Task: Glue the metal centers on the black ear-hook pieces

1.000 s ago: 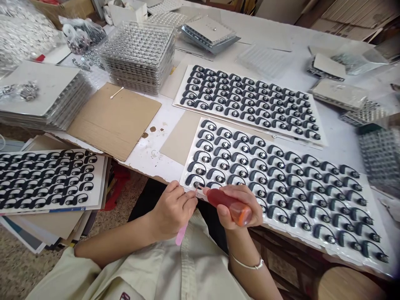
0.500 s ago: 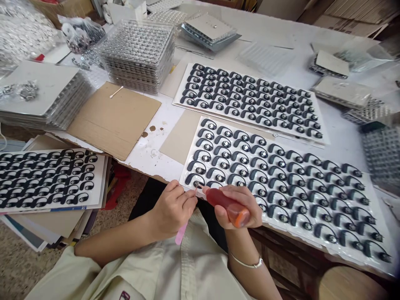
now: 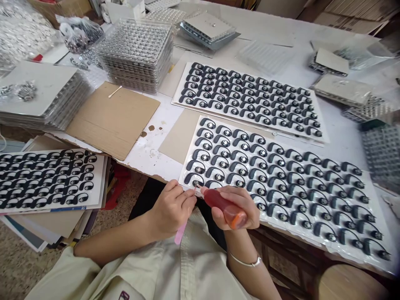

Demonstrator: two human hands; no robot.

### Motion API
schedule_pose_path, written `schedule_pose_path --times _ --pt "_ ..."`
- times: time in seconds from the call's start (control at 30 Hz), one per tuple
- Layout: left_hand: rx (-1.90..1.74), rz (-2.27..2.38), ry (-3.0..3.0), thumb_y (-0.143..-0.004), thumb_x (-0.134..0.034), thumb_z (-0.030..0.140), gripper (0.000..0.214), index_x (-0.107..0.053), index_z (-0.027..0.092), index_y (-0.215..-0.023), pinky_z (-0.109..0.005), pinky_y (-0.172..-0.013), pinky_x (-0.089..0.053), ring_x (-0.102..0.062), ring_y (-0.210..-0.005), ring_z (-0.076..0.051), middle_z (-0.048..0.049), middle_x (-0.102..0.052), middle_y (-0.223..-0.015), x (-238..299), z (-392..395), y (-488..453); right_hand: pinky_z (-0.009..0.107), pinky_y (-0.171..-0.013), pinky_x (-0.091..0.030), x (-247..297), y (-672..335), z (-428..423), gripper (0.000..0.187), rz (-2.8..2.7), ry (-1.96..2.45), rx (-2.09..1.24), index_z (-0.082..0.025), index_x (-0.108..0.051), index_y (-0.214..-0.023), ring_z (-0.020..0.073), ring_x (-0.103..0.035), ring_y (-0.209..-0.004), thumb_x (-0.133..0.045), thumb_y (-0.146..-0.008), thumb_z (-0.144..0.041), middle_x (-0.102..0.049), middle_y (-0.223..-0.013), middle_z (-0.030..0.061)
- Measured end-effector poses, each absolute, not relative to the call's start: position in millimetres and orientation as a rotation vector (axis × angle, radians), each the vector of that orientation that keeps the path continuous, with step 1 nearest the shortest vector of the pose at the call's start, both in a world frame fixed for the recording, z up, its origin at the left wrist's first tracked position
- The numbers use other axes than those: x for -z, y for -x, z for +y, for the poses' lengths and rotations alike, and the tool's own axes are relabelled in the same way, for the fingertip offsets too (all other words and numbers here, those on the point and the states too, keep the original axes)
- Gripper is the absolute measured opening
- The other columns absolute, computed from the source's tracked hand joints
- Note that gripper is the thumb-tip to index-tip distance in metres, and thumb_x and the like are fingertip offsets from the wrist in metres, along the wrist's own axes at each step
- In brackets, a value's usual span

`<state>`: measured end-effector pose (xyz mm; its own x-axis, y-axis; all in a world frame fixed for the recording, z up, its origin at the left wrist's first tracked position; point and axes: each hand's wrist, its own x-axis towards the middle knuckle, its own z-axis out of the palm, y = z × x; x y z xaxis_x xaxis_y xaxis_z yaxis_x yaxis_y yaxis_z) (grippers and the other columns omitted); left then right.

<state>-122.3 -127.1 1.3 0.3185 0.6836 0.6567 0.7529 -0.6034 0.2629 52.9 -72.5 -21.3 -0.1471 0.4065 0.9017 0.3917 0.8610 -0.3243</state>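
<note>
My left hand (image 3: 171, 206) is closed around a thin pink stick (image 3: 180, 234), whose flat end sticks out below the fist. My right hand (image 3: 240, 206) grips a translucent red squeeze bottle (image 3: 221, 206), its orange end towards me and its narrow tip pointing at the left hand's fingertips. Both tips meet close to a black curved piece (image 3: 189, 179) with a shiny round centre, at the near left corner of a white sheet (image 3: 190, 156). Rows of similar black pieces cover this sheet. My right hand hides part of the nearest row.
A second sheet of black pieces (image 3: 250, 96) lies behind. To the left are brown cardboard (image 3: 112, 121) with a cotton swab (image 3: 115, 91) and stacked clear trays (image 3: 134, 50). Another filled sheet (image 3: 46, 179) tops a pile at lower left. A round stool (image 3: 350, 285) stands at lower right.
The right hand and the bottle have shifted very slightly left. The left hand is almost still, and the sheets show only a small shift of the view.
</note>
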Motion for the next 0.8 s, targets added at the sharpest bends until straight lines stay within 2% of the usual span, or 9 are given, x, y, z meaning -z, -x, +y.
schedule_pose_path --times 0.2,0.4,0.6,0.8 --pt "1.148 -1.349 2.471 -0.089 -0.048 0.004 0.015 -0.06 0.012 -0.084 -0.034 -0.063 -0.042 -0.05 -0.063 -0.015 -0.0097 -0.071 -0.087 -0.8 -127.1 123.0 0.03 -0.042 -0.053 18.5 -54.3 -73.7 0.029 -1.685 0.613 -0.03 -0.016 -0.062 -0.1 0.017 -0.06 -0.056 -0.065 -0.077 -0.035 -0.061 -0.068 0.0021" --pt "1.194 -1.335 2.464 -0.089 -0.049 0.003 0.014 -0.059 0.012 -0.083 -0.033 -0.061 -0.04 -0.048 -0.061 -0.015 -0.0092 -0.07 -0.085 -2.0 -125.9 122.3 0.03 -0.046 -0.054 16.9 -56.0 -75.1 0.033 -1.703 0.628 0.004 -0.014 -0.059 -0.106 0.0166 -0.061 -0.059 -0.065 -0.079 -0.033 -0.06 -0.07 0.0017" --pt "1.189 -1.35 2.475 -0.088 -0.05 0.003 0.013 -0.06 0.01 -0.083 -0.034 -0.061 -0.041 -0.049 -0.061 -0.016 -0.01 -0.071 -0.086 -1.4 -126.2 122.3 0.029 -0.045 -0.053 18.5 -54.2 -75.9 0.026 -1.707 0.648 -0.004 -0.013 -0.061 -0.094 0.0165 -0.061 -0.058 -0.066 -0.078 -0.033 -0.06 -0.069 0.0023" --pt "1.203 -1.337 2.464 -0.089 -0.047 0.003 0.016 -0.059 0.011 -0.083 -0.034 -0.061 -0.042 -0.049 -0.061 -0.016 -0.0094 -0.071 -0.085 -2.3 -125.5 122.6 0.03 -0.048 -0.055 21.6 -56.0 -78.6 0.031 -1.728 0.681 -0.007 -0.014 -0.059 -0.102 0.0174 -0.062 -0.062 -0.067 -0.077 -0.031 -0.061 -0.072 0.0025"
